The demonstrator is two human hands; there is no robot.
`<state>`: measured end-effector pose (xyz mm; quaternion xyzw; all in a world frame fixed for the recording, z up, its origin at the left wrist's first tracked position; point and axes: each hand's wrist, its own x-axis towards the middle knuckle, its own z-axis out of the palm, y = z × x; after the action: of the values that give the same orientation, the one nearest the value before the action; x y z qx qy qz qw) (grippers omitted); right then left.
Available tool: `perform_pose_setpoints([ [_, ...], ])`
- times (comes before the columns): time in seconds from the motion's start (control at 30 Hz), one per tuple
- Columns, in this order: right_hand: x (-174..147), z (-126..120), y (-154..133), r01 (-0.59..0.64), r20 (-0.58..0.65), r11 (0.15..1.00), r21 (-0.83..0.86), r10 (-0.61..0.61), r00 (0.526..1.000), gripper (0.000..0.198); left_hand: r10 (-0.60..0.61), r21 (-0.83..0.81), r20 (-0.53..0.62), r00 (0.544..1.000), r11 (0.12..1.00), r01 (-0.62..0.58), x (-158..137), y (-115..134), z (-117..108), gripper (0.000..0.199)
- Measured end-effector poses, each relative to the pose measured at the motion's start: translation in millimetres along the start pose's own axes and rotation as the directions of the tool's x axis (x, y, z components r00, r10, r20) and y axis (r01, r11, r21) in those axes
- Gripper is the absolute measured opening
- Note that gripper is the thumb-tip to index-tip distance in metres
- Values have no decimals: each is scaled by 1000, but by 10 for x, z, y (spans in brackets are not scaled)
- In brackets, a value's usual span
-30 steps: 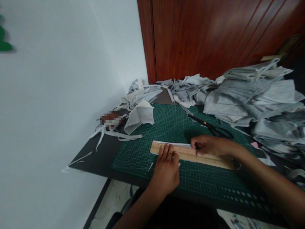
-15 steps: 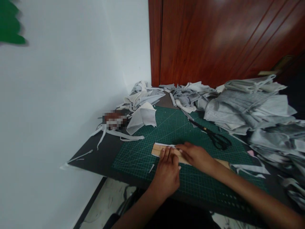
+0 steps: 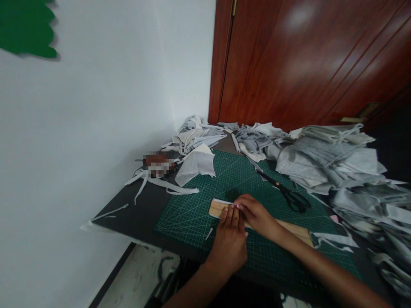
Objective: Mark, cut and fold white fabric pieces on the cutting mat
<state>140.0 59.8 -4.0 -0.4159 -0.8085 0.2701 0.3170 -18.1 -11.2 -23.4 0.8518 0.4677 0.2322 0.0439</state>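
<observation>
Head view: left hand outstretched, palm-down on ruler; right hand curled beside it, hold unclear.

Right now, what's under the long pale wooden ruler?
Thin white fabric edge shows past the far side of the pale wooden ruler, on the green gridded cutting mat. The rest is covered; can't see it.

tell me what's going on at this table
A person's left hand presses a wooden ruler flat on a green mat. The right hand is at the pale cloth along its far edge; its grip is unclear. Black scissors lie beyond, near a grey cloth heap.
</observation>
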Motion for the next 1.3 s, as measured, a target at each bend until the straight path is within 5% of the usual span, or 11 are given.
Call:
perform_pose_setpoints([
  [0.1, 9, 159, 25, -18, -179, 1000, 3, 19, 984, 26, -11, -3, -13, 1000, 1000, 11, 3, 4, 11, 59],
  [0.2, -24, 216, 36, -38, -221, 999, -16, 33, 975, 25, -10, 1, -26, 1000, 1000, 10, 2, 2, 19, 59],
  [0.5, 166, 37, 37, 35, -11, 996, -88, -36, 999, 27, -15, 34, 3, 1000, 999, 15, 7, 0, 60, 60],
  [0.77, 514, 56, -304, 115, 220, 966, -232, -63, 974, 26, -8, 14, -9, 1000, 1000, 8, 21, -1, 31, 48],
  [1.03, 626, 125, -333, 97, 182, 948, -303, -42, 982, 24, -18, -20, 2, 1000, 1000, 18, 28, 10, 8, 46],
  [1.3, 531, 192, -357, 35, 156, 992, -119, -16, 988, 23, -12, 7, 14, 1000, 1000, 11, 25, 19, -5, 44],
])
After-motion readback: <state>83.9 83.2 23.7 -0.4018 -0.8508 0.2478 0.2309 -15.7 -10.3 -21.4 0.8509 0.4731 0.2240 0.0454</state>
